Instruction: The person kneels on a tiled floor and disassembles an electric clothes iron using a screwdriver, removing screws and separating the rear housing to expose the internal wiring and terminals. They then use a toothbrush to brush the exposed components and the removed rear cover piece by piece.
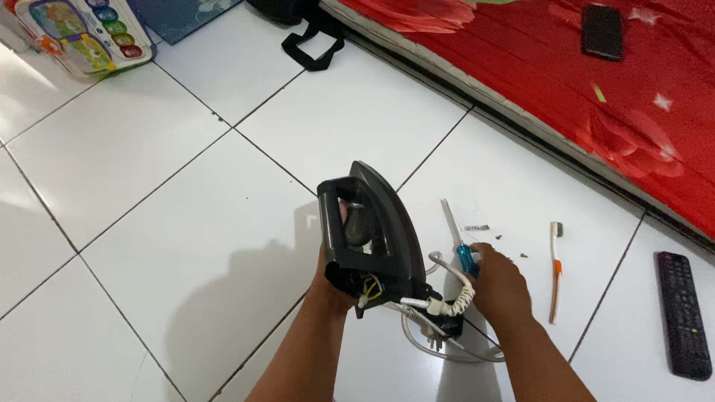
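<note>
My left hand [331, 286] grips a black clothes iron [376, 223] by its rear end and holds it above the white tiled floor, nose pointing away from me. Coloured wires stick out of the iron's open back, and its white cord [439, 339] with a spring sleeve trails onto the floor. My right hand [500, 286] rests on the floor over the blue handle of a screwdriver [456, 238], fingers curled on it. The screwdriver's metal shaft points away from me.
A toothbrush [555, 272] with an orange and white handle lies right of the screwdriver, with small dark bits near it. A black remote [681, 313] lies far right. A red mattress [596, 89] with a phone [602, 31] runs along the top right. A toy [82, 33] sits top left.
</note>
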A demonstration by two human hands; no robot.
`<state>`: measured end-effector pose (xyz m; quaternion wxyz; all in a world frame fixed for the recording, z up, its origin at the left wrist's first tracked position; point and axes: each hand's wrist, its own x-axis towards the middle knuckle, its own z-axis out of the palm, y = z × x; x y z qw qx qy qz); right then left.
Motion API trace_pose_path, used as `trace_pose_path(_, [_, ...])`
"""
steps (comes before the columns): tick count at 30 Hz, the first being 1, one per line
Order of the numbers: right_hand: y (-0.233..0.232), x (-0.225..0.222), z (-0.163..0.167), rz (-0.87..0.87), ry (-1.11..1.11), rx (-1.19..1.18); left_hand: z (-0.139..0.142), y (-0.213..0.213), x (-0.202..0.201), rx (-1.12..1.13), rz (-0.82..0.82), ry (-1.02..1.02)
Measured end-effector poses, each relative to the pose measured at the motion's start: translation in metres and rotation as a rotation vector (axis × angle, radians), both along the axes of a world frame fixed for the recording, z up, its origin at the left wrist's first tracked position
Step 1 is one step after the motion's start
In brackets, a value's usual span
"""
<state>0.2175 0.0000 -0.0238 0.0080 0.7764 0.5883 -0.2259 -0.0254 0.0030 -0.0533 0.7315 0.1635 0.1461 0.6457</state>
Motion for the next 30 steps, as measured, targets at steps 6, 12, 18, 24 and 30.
trace_pose_path(6, [0.002,-0.001,0.006,-0.053,0.049,-0.062,0.038,0.003,0.007,0.049,-0.038,-0.063])
trace_pose_path(12, [0.003,0.001,-0.005,-0.048,0.021,-0.061,0.052,0.000,0.009,-0.256,0.004,0.099])
trace_pose_path(18, [0.007,0.014,-0.014,-0.133,0.163,-0.036,0.032,-0.004,0.005,-0.382,0.000,0.196])
trace_pose_path(24, [0.012,0.019,-0.007,-0.143,0.299,0.140,0.026,0.005,0.001,-0.551,-0.001,0.239])
trace_pose_path(30, [0.004,0.006,-0.011,-0.132,0.219,0.061,0.029,0.008,0.003,-0.486,0.026,0.201])
